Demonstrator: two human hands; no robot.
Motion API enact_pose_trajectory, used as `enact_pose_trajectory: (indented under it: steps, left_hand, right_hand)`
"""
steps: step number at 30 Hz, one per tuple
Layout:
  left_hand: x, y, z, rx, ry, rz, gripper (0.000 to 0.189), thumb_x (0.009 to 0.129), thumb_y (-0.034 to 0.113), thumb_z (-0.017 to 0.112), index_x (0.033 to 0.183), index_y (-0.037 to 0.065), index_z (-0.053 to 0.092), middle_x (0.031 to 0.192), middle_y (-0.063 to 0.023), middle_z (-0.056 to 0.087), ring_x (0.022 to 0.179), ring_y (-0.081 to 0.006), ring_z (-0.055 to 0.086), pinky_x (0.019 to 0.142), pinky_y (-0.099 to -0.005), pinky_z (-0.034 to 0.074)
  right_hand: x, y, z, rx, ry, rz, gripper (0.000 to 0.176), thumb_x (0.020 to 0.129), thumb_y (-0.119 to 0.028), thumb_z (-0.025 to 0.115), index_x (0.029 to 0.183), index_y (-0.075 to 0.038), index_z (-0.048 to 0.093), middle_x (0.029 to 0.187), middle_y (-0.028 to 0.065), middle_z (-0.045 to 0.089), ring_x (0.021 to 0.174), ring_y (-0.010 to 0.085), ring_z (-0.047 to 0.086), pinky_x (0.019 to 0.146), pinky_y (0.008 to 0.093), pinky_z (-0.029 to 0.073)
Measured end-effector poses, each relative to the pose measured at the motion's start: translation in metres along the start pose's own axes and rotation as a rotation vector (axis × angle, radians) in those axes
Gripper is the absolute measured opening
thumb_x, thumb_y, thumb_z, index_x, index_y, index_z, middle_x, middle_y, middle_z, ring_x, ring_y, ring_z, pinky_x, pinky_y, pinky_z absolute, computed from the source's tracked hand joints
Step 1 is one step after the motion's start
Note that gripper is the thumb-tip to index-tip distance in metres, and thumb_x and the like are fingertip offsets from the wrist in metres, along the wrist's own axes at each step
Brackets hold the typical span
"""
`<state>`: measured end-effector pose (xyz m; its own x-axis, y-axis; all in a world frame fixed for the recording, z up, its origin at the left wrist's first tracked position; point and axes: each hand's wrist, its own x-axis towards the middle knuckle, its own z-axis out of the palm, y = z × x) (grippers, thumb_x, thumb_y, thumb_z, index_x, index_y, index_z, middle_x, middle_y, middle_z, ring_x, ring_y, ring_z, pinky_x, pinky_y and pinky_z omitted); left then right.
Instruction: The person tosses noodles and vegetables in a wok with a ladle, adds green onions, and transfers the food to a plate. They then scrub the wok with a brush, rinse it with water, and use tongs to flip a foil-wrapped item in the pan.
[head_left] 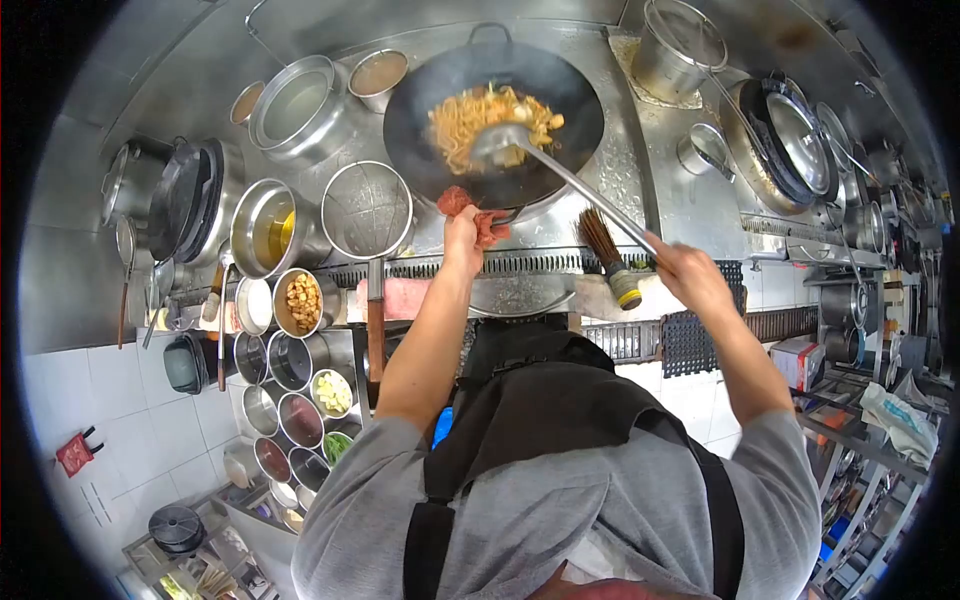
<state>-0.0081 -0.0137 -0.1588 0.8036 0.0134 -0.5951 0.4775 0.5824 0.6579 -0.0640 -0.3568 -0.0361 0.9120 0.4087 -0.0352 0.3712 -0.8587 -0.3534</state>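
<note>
bright light put pale glare on the steel counter [625, 172]. the noodles [474, 114] looked slightly hazy, and strong fisheye distortion bent the counter's left and right edges.

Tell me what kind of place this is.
Probably a restaurant or other commercial kitchen: a large wok of noodles, a big wire strainer, and rows of metal containers, some holding cut ingredients.

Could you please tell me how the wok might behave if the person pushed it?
The wok has curved sides, so it may rock or tip. Its breadth and the noodles inside suggest it would feel fairly heavy. The loose noodles could slide if jolted.
</note>
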Motion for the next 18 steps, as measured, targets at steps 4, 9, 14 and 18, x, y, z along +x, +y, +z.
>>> enact_pose_trajectory:
  steps: [4, 9, 14, 18]
  left_hand:
    - [-0.062, -0.048, -0.016, 0.024, 0.060, 0.049, 0.037, 0.077, 0.009, 0.047, 0.114, 0.013, 0.045, 0.101, -0.0086, 0.059, 0.073, -0.0223, 0.062, 0.052, -0.0394, 0.053]
    - [-0.068, -0.002, 0.009, -0.138, 0.132, 0.180, 0.036, 0.075, 0.002, 0.042, 0.110, 0.010, 0.045, 0.090, -0.0108, 0.061, 0.070, -0.0237, 0.063, 0.048, -0.0428, 0.054]
    - [0.007, 0.008, 0.008, -0.042, 0.053, 0.115, 0.016, 0.081, 0.004, 0.041, 0.097, 0.002, 0.044, 0.085, -0.0213, 0.062, 0.070, -0.0290, 0.064, 0.047, -0.0372, 0.054]
    - [0.023, -0.003, 0.004, -0.045, 0.067, 0.152, 0.012, 0.082, 0.006, 0.042, 0.093, 0.001, 0.044, 0.082, -0.0237, 0.062, 0.070, -0.0288, 0.064, 0.049, -0.0388, 0.056]
  right_hand:
    - [0.005, -0.021, 0.022, -0.004, 0.147, 0.044, 0.050, 0.076, -0.006, 0.058, 0.125, -0.015, 0.054, 0.077, 0.0157, 0.059, 0.067, 0.0348, 0.060, 0.062, 0.0440, 0.049]
    - [-0.050, -0.015, -0.037, 0.068, 0.058, 0.131, 0.052, 0.072, 0.000, 0.060, 0.122, -0.014, 0.057, 0.077, 0.0136, 0.060, 0.065, 0.0331, 0.060, 0.060, 0.0416, 0.049]
    - [-0.042, 0.023, -0.046, -0.172, -0.013, 0.106, 0.054, 0.073, 0.001, 0.057, 0.125, -0.015, 0.054, 0.076, 0.0132, 0.059, 0.066, 0.0331, 0.061, 0.060, 0.0420, 0.050]
    - [0.020, 0.037, 0.004, -0.221, 0.093, 0.083, 0.057, 0.078, -0.005, 0.054, 0.133, -0.013, 0.044, 0.080, 0.0174, 0.059, 0.071, 0.0365, 0.061, 0.065, 0.0451, 0.051]
